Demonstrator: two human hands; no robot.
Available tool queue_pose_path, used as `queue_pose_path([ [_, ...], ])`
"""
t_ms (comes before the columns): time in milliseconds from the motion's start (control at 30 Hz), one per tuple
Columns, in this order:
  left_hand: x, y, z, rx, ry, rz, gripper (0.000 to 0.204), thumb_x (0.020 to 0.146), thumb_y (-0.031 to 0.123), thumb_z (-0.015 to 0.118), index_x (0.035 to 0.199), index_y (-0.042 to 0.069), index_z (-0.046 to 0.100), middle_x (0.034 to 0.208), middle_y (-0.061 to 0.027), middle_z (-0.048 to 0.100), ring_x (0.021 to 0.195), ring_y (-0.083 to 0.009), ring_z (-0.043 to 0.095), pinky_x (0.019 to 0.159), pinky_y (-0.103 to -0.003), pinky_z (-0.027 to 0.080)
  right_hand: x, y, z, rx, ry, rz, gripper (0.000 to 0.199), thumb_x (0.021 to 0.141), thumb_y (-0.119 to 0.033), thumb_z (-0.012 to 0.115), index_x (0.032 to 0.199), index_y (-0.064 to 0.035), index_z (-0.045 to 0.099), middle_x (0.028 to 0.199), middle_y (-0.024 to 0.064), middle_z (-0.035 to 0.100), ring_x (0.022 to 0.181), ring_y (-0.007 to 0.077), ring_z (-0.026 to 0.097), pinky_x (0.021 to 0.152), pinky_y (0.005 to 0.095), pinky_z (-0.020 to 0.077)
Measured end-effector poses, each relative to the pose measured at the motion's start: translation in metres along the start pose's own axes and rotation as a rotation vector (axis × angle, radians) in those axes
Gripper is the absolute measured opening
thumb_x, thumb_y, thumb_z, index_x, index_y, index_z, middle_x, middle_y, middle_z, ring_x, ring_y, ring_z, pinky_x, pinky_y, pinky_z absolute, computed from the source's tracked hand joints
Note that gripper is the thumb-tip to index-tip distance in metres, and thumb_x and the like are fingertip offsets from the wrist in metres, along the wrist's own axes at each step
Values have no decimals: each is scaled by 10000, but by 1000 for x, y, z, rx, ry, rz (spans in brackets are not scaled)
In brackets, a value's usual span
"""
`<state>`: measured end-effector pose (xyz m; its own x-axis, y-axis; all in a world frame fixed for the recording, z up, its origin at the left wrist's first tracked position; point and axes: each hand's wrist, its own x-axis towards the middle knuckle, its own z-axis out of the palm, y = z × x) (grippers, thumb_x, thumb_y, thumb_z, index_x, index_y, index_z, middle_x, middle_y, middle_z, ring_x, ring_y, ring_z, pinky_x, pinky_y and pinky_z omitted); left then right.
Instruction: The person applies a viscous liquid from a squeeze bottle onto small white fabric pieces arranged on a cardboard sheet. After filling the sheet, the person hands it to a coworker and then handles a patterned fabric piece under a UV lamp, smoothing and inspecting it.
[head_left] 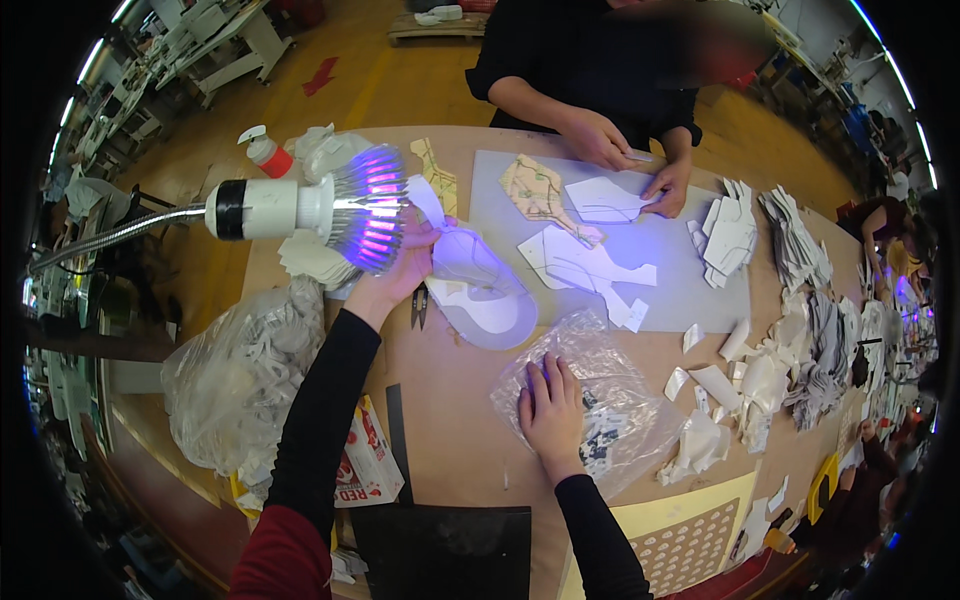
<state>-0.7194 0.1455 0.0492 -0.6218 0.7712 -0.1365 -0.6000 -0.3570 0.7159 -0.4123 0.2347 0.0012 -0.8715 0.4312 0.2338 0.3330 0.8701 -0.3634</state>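
Observation:
My left hand, partly hidden behind a lit lamp, is closed on the upper end of a white shoe-upper piece. The piece is curved, with a rounded lower end over the table. Close beside my left wrist lies a pair of thread snips. My right hand lies flat, fingers slightly apart, on a clear plastic bag holding small dark and white bits. It grips nothing that I can see.
The purple-glowing lamp hangs on a bendable neck at left. Across the table, a person's hands handle a white cut piece on a grey mat. A stuffed plastic bag sits at left; stacked white pieces stand at right.

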Motion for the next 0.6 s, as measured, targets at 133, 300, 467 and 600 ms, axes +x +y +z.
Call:
queue_pose_path([
  [133, -32, 5, 14, -201, 67, -30, 432, 922, 116, 580, 1315, 101, 401, 1010, -66, 534, 903, -211, 566, 936, -445, 468, 3, -2, -7, 15, -32, 22, 370, 858, -183, 582, 1201, -44, 594, 1312, 188, 523, 1236, 378, 469, 1023, 489, 388],
  [300, -77, 28, 59, -7, 311, -96, 349, 934, 194, 587, 1244, 90, 463, 894, -58, 558, 722, -236, 608, 851, -504, 520, 12, 12, -26, 431, -168, 175, 359, 839, -144, 641, 1185, -52, 615, 1343, 179, 503, 1255, 365, 457, 1027, 435, 400],
  [467, -111, 41, 63, 25, 345, -250, 392, 913, 152, 573, 1279, 59, 466, 937, -119, 624, 791, -269, 679, 683, -421, 589, 77, 39, -87, 680, -687, 361, 311, 877, -124, 631, 1163, -3, 619, 1105, 176, 652, 1020, 318, 633, 896, 365, 490],
  [600, -111, 33, 66, 62, 298, -269, 419, 914, 104, 553, 1308, 22, 439, 1065, -167, 636, 833, -268, 692, 664, -364, 592, 161, 64, -39, 503, -115, 158, 311, 869, -126, 643, 1149, 7, 611, 1037, 188, 665, 942, 323, 647, 818, 391, 502],
])
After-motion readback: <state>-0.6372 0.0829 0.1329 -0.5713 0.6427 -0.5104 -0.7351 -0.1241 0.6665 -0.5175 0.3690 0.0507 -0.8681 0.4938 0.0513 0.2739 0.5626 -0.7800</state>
